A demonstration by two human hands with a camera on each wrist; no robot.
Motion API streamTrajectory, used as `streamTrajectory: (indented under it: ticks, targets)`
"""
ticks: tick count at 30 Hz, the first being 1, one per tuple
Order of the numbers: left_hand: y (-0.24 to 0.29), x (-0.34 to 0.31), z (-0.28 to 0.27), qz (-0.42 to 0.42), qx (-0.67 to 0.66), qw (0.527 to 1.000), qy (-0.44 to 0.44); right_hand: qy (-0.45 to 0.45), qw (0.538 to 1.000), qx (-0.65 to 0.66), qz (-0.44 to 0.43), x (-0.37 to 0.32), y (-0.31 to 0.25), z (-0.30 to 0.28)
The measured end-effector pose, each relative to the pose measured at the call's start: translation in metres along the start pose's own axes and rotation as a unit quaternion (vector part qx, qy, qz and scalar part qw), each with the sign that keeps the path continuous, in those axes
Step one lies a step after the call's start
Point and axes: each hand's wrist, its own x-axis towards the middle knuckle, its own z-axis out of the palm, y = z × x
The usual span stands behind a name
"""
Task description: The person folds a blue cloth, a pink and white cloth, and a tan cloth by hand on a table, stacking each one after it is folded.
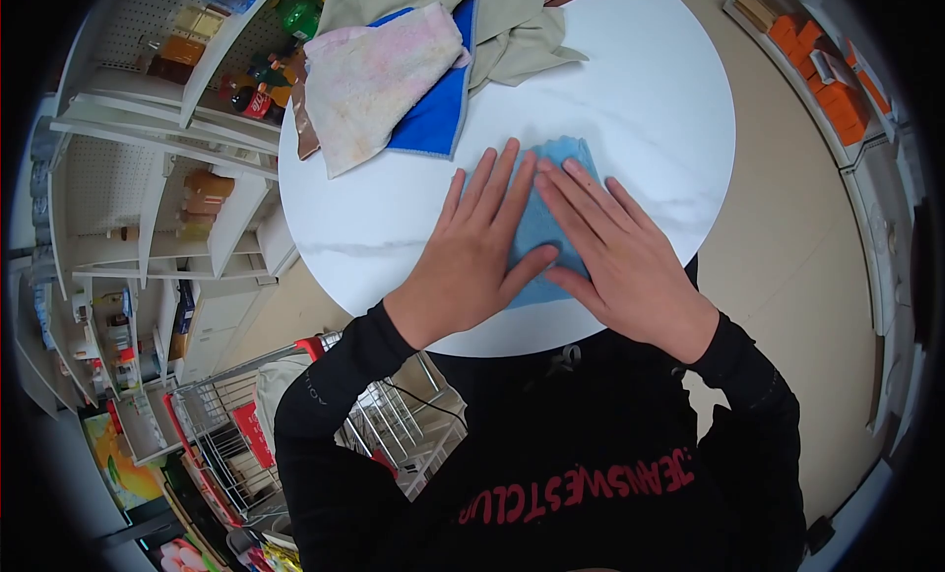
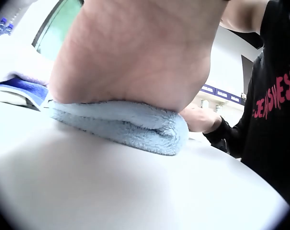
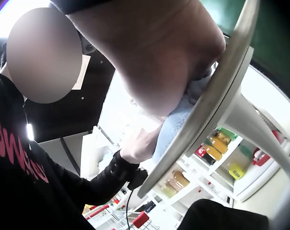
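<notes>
A light blue towel [image 1: 551, 218], folded into a small thick pad, lies on the round white table [image 1: 394, 262]. My left hand [image 1: 468, 257] rests on its left part with the fingers straight and pointing away from me. On the opposite side my right hand [image 1: 635, 262] lies flat over the cloth, fingers also straight, and the fingertips of both hands come close together near the top. In the left wrist view the left palm [image 2: 135, 57] presses on the folded towel [image 2: 121, 124], whose soft layers show at the side. Most of the pad is hidden under the hands.
At the table's far left lie a stained whitish cloth [image 1: 379, 85], a blue cloth [image 1: 433, 119] and a grey-green cloth [image 1: 522, 45], heaped together. Shelves with bottles [image 1: 207, 193] stand to the left, above a shopping cart [image 1: 236, 434]. Another shelf holds orange boxes [image 1: 827, 90] at right.
</notes>
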Motion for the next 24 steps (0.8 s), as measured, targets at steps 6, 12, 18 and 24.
streamTrajectory:
  ticks: [6,12,18,24]
  targets:
    - [-0.016,-0.023,-0.003,-0.047,-0.041,0.998,0.004,-0.006,1.000,0.022,0.015,-0.005,0.005,0.003]
    - [-0.014,-0.054,-0.017,-0.122,-0.067,0.990,0.019,0.013,0.999,0.032,0.002,-0.007,0.000,-0.007]
    - [0.009,-0.066,-0.039,-0.223,-0.133,0.965,-0.036,-0.056,0.985,0.020,-0.161,-0.009,-0.015,-0.016]
    - [0.007,-0.054,-0.032,-0.114,-0.182,0.976,-0.027,-0.061,0.989,-0.078,-0.107,-0.003,-0.001,-0.017]
